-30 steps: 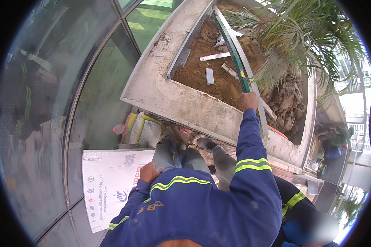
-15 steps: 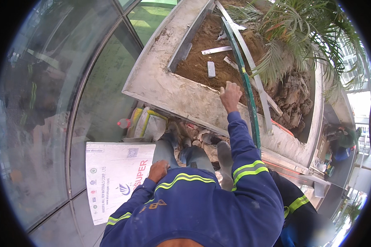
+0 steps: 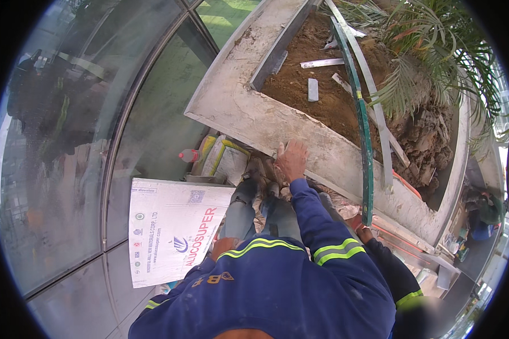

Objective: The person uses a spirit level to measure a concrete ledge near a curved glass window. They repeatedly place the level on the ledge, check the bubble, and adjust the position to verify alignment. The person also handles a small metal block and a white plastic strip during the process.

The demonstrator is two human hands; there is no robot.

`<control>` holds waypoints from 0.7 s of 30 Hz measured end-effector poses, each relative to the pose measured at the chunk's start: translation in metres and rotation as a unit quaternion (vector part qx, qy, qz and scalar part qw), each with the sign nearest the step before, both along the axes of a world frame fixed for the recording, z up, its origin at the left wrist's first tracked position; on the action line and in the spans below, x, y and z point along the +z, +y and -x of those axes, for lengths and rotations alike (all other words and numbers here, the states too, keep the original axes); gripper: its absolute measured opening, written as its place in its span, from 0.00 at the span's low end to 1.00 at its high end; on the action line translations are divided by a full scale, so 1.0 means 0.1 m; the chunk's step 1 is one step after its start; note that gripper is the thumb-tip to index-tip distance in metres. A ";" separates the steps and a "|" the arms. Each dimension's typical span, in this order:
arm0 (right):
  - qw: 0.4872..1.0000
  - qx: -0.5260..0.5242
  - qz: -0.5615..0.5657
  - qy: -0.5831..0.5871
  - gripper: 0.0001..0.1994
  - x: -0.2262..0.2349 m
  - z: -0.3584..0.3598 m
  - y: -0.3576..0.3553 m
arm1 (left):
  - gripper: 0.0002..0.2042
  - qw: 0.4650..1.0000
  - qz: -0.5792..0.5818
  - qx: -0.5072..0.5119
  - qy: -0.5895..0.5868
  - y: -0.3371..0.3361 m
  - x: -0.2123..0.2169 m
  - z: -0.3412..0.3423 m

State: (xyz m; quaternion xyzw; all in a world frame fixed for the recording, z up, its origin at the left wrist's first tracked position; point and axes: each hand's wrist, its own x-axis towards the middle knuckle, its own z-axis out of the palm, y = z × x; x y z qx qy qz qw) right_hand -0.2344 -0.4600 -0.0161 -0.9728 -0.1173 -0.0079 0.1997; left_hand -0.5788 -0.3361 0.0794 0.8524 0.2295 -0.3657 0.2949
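Note:
My right hand (image 3: 292,160) rests on the near edge of the pale planter wall (image 3: 240,107), palm down with fingers stretched out and nothing in them. Low beside my thigh is my left hand (image 3: 225,246), next to the right edge of a white printed board (image 3: 167,260); its fingers are mostly hidden. A long green bar (image 3: 363,133), like a spirit level, lies across the planter to the right of my right hand. Near its lower end is a co-worker's hand (image 3: 363,230).
Inside the planter are brown soil (image 3: 291,79), a small pale block (image 3: 313,90), metal strips (image 3: 385,135) and a palm (image 3: 430,51). Yellow-and-white sacks (image 3: 227,160) and a red-capped bottle (image 3: 189,155) stand by the glass wall (image 3: 152,118). A co-worker's dark sleeve (image 3: 393,271) is close on my right.
My right hand has come down from above the soil, near the green bar, to the planter's near edge. My left hand has shifted lower along my thigh. The view has moved slightly.

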 end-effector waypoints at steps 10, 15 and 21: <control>1.000 -0.003 0.001 0.019 0.19 0.20 -0.02 0.07 | 0.16 0.985 0.031 0.088 -0.142 0.68 2.11 -0.41; 1.000 0.001 0.022 0.022 0.19 0.25 0.04 0.01 | 0.09 0.809 -0.275 0.102 -0.509 1.59 3.47 -0.51; 1.000 0.006 0.010 0.017 0.21 0.11 0.03 0.00 | 0.12 0.690 -0.187 0.162 -0.680 2.30 3.79 -1.07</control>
